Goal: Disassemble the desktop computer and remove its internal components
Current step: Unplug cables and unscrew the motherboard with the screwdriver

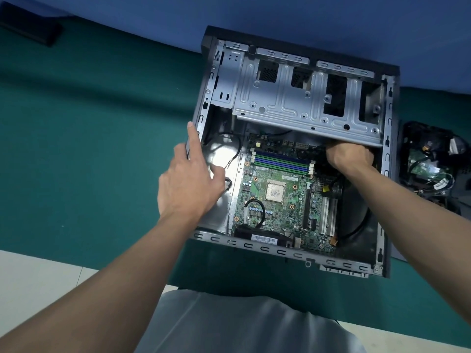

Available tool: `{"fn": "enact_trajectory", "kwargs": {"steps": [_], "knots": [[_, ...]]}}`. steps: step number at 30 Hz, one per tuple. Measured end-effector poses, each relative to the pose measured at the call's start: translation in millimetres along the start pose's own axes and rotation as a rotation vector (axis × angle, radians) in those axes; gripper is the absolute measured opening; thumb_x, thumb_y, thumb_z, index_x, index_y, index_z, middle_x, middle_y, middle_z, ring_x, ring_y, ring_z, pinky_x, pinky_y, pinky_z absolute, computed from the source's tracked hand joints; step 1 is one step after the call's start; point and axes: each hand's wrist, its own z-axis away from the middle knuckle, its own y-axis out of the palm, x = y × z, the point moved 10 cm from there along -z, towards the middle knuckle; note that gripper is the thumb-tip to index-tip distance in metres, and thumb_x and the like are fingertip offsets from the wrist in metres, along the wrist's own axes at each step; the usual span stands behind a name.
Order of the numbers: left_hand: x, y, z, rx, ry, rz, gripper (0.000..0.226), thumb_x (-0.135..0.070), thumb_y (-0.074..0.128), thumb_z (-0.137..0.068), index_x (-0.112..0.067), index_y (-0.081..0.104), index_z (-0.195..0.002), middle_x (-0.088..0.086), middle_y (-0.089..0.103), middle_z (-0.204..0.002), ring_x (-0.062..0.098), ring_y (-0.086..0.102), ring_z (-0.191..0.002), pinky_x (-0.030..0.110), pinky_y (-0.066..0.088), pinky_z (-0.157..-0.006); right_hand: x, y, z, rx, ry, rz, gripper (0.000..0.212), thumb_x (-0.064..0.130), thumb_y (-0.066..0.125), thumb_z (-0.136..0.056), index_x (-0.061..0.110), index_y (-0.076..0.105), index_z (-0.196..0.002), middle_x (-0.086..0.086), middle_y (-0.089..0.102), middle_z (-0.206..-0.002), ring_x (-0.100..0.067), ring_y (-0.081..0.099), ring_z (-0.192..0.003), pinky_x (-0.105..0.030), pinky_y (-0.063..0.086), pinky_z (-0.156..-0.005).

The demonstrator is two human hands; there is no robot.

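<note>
An open desktop computer case (382, 263) lies on its side on a green mat. Inside it sits the green motherboard (277, 200) with a bare processor (275, 192) and blue and green memory slots (280, 161). A grey metal drive cage (305, 98) spans the far half of the case. My left hand (188, 179) rests on the case's left wall, index finger stretched along the edge, thumb inside. My right hand (349, 154) reaches under the drive cage with its fingers curled; what they hold is hidden.
A pile of removed parts and cables (433, 169) lies right of the case. A black flat object (30, 29) sits at the far left. The green mat (89, 149) meets a blue surface (153, 16) behind. My grey-clad lap (242, 327) is below.
</note>
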Motion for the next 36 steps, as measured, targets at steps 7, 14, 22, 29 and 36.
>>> {"fn": "enact_trajectory", "kwargs": {"steps": [7,14,22,29,36], "knots": [[0.7,0.5,-0.4,-0.001,-0.001,0.006,0.080,-0.044,0.044,-0.090,-0.022,0.001,-0.154,0.014,0.048,-0.128,0.023,0.038,-0.070,0.034,0.031,-0.058,5.4,3.7,-2.6,0.040,-0.014,-0.038,0.050,0.044,0.035,-0.098,0.006,0.056,-0.122,-0.022,0.058,-0.124,-0.045,0.053,-0.113,-0.047,0.042,-0.093],[0.6,0.1,-0.1,0.000,-0.002,-0.003,0.080,-0.043,0.045,-0.091,-0.022,0.000,-0.154,0.014,0.048,-0.129,0.022,0.038,-0.068,0.033,0.029,-0.057,0.1,4.7,-3.5,0.050,0.015,-0.028,0.042,0.036,0.042,-0.097,0.002,0.059,-0.115,-0.021,0.061,-0.118,-0.042,0.055,-0.109,-0.044,0.043,-0.093],[0.2,-0.1,0.0,0.005,-0.005,0.008,0.080,-0.043,0.044,-0.091,-0.022,0.000,-0.154,0.015,0.047,-0.130,0.022,0.039,-0.070,0.034,0.031,-0.058,0.7,3.0,-0.7,0.014,-0.001,0.001,0.039,0.035,0.038,-0.098,0.004,0.059,-0.111,-0.022,0.062,-0.114,-0.042,0.057,-0.103,-0.044,0.043,-0.089],[0.4,0.2,0.1,0.005,-0.004,0.002,0.080,-0.043,0.044,-0.091,-0.021,0.000,-0.154,0.014,0.048,-0.128,0.021,0.039,-0.069,0.033,0.029,-0.057,4.2,3.1,-1.9,0.054,0.006,-0.046,0.052,0.046,0.033,-0.098,0.009,0.054,-0.128,-0.021,0.055,-0.131,-0.044,0.051,-0.117,-0.046,0.040,-0.098],[0.0,0.8,0.6,0.002,-0.006,-0.006,0.080,-0.043,0.044,-0.091,-0.021,0.001,-0.154,0.015,0.048,-0.128,0.021,0.038,-0.069,0.033,0.027,-0.056,0.7,4.7,0.0,0.052,0.019,-0.017,0.039,0.032,0.041,-0.097,0.001,0.060,-0.113,-0.022,0.061,-0.118,-0.042,0.056,-0.107,-0.041,0.042,-0.086]]}}
